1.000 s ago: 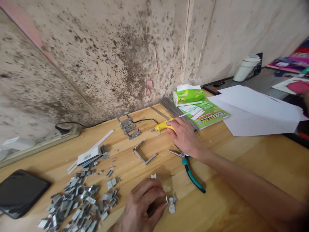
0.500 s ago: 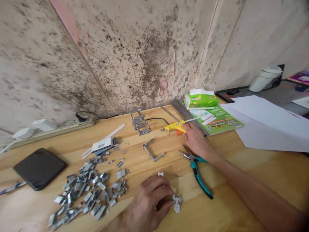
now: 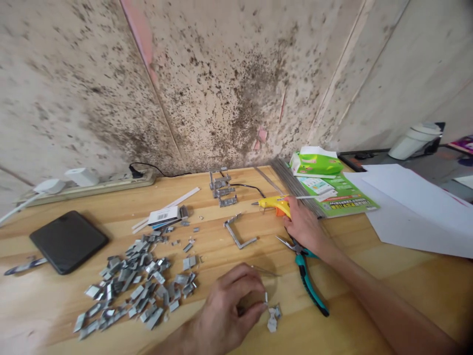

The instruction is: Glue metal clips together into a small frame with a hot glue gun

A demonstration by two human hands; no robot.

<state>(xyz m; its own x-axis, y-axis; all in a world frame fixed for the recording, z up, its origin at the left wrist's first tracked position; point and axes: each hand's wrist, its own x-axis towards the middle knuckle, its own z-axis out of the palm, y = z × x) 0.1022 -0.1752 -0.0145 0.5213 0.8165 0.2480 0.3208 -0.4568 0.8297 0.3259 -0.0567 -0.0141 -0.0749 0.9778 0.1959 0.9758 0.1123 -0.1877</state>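
Note:
My right hand (image 3: 305, 227) reaches across the wooden table (image 3: 369, 276) and closes on the handle of a yellow glue gun (image 3: 272, 202) that lies near the back. Teal-handled pliers (image 3: 305, 273) lie just under that wrist. My left hand (image 3: 231, 303) rests near the front edge and pinches a small metal piece (image 3: 265, 297) between thumb and fingers. A few small metal bits (image 3: 273, 317) lie just right of it. A thin wire (image 3: 264, 270) lies beyond the left hand.
A heap of several metal clips (image 3: 133, 288) covers the front left. A black phone (image 3: 68, 241), power strip (image 3: 88, 185), bent metal bracket (image 3: 238, 231), green tissue pack (image 3: 316, 163), green booklet (image 3: 338, 195) and white paper sheets (image 3: 414, 207) lie around. A mould-stained wall stands behind.
The view has shifted, so everything sits further right and lower in the frame. My right hand stays on the glue gun; my left hand keeps working the small metal piece.

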